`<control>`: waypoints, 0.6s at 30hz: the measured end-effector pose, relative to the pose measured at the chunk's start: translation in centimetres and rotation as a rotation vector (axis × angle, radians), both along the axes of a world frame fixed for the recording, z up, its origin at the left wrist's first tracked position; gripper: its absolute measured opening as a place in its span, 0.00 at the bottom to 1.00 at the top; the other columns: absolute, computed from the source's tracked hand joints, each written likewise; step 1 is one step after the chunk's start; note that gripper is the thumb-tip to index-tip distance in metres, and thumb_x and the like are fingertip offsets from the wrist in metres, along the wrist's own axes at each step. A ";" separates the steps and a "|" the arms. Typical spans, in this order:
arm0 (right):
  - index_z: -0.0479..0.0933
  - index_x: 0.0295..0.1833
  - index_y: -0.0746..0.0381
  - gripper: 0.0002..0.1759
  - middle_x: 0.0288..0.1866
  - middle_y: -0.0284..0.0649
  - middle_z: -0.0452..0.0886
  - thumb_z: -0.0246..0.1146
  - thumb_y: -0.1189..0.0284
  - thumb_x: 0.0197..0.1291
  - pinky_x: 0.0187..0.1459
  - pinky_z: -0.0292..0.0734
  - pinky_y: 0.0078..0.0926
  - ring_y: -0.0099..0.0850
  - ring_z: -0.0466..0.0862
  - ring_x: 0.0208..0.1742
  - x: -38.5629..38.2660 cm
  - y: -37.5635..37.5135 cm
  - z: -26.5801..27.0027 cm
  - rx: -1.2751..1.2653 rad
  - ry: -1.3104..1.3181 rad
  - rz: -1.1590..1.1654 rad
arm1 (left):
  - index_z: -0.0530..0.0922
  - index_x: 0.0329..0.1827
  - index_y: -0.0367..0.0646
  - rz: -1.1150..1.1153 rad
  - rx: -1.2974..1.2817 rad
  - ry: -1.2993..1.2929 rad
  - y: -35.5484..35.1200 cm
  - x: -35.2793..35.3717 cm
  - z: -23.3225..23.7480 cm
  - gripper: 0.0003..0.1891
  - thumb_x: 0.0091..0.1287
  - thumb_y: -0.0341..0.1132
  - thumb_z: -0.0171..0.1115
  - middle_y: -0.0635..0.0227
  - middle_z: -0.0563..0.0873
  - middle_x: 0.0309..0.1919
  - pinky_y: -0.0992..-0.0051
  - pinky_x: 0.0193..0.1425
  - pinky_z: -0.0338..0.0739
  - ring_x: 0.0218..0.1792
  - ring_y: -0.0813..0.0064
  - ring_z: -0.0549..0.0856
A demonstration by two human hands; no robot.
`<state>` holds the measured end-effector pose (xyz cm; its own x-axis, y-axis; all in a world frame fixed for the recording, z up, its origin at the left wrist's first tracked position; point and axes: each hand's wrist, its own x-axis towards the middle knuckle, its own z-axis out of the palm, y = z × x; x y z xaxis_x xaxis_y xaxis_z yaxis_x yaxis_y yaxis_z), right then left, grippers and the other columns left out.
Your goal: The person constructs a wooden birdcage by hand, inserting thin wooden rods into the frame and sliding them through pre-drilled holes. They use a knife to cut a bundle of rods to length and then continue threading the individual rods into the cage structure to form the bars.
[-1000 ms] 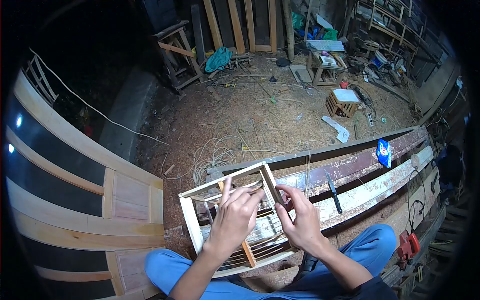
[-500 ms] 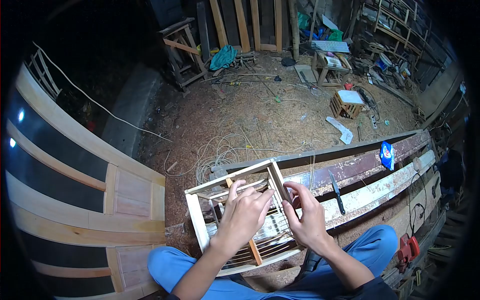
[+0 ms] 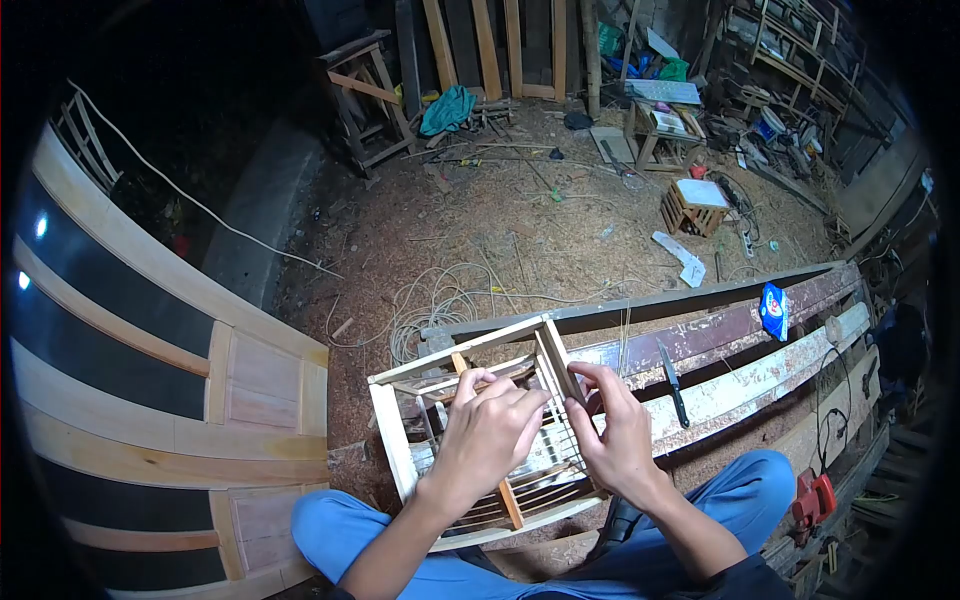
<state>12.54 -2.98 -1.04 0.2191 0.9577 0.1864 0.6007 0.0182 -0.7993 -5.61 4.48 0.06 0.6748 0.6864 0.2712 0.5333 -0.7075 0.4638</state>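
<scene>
Two hands at a wooden cage frame (image 3: 393, 452): left hand (image 3: 487, 432) curled, grip unclear; right hand (image 3: 617, 432) pinches a thin rod (image 3: 556, 440), which could snap.

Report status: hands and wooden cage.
Left hand on wooden cage, at its thin bars. Right hand at the cage's right post. Knife lies apart on the beams.
</scene>
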 end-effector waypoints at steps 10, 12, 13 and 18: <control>0.80 0.69 0.61 0.22 0.49 0.45 0.88 0.69 0.75 0.70 0.40 0.85 0.37 0.37 0.92 0.38 0.0 0.0 -0.1 0.005 -0.004 -0.005 | 0.92 0.52 0.44 0.019 -0.012 0.013 -0.3 0.1 -0.2 0.08 0.73 0.32 0.71 0.61 0.95 0.39 0.59 0.68 0.75 0.42 0.65 0.93; 0.80 0.69 0.61 0.22 0.49 0.45 0.88 0.69 0.75 0.70 0.40 0.85 0.37 0.37 0.92 0.38 0.0 0.0 -0.1 0.002 0.006 -0.006 | 0.91 0.52 0.44 0.020 -0.013 0.025 -0.4 0.2 -0.2 0.08 0.73 0.31 0.71 0.61 0.95 0.39 0.59 0.68 0.75 0.42 0.64 0.93; 0.80 0.69 0.61 0.22 0.49 0.45 0.88 0.69 0.75 0.70 0.40 0.85 0.37 0.37 0.92 0.38 0.0 0.0 0.0 0.002 0.003 -0.006 | 0.91 0.53 0.44 0.021 -0.007 0.027 -0.4 0.2 -0.2 0.08 0.74 0.31 0.71 0.60 0.95 0.39 0.58 0.69 0.75 0.42 0.64 0.93; 0.80 0.69 0.61 0.22 0.49 0.46 0.88 0.69 0.76 0.70 0.40 0.85 0.37 0.37 0.92 0.38 0.0 -0.1 0.0 0.002 -0.004 -0.009 | 0.90 0.53 0.44 0.023 0.006 0.040 -0.5 0.2 -0.4 0.09 0.74 0.31 0.70 0.60 0.95 0.39 0.57 0.69 0.75 0.42 0.64 0.93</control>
<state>12.54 -3.07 -1.08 0.2272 0.9553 0.1893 0.6043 0.0142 -0.7967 -5.42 4.02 -0.34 0.6693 0.7002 0.2486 0.5673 -0.6976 0.4377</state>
